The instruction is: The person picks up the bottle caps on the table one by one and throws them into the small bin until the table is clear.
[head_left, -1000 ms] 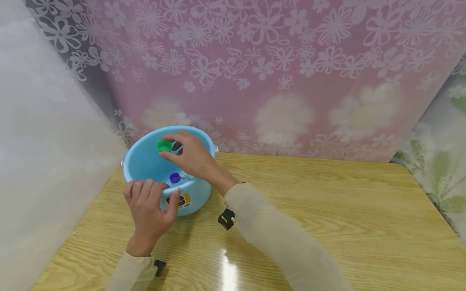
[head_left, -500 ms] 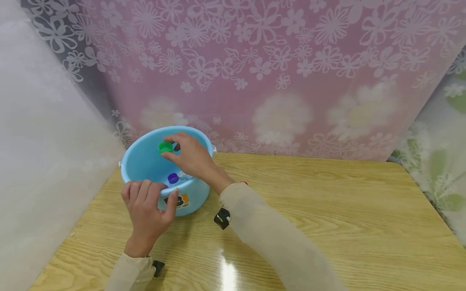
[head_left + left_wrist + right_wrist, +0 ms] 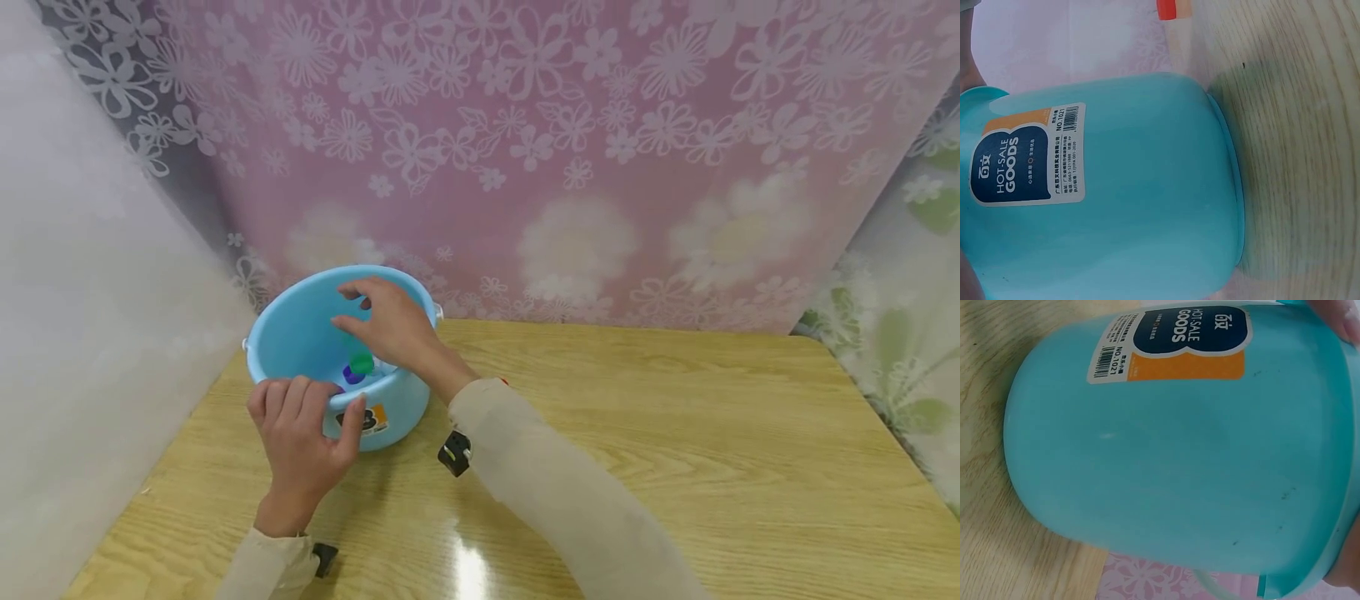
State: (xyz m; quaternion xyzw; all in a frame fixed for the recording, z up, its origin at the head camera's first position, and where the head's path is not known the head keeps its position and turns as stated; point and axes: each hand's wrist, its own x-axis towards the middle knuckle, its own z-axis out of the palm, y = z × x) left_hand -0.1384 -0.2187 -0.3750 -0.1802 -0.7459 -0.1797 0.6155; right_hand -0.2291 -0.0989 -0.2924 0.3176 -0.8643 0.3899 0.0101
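Observation:
A light blue bucket point(image 3: 398, 417) stands upright at the left of the wooden table in the head view. My left hand point(image 3: 303, 429) grips its near rim, fingers over the edge and thumb outside on the wall by the label point(image 3: 372, 419). Over the bucket's mouth, my right hand point(image 3: 393, 325) is held with thumb and fingers apart and nothing between them. Below it, inside the bucket, is a small green round cap point(image 3: 362, 363), beside a purple one point(image 3: 352, 375). Something clear or whitish point(image 3: 382, 367) lies near them, partly hidden by the right hand.
A flowered pink curtain point(image 3: 465, 208) hangs behind the table point(image 3: 637, 433), and a white sheet point(image 3: 112, 292) hangs at the left. In the left wrist view a small red thing point(image 3: 1166, 9) shows near the table's far edge. The bucket's wall point(image 3: 1166, 456) fills the right wrist view.
The green cap has left my right fingers and is now lower, inside the bucket next to the purple one. My right thumb and fingers have parted. The left hand keeps its grip.

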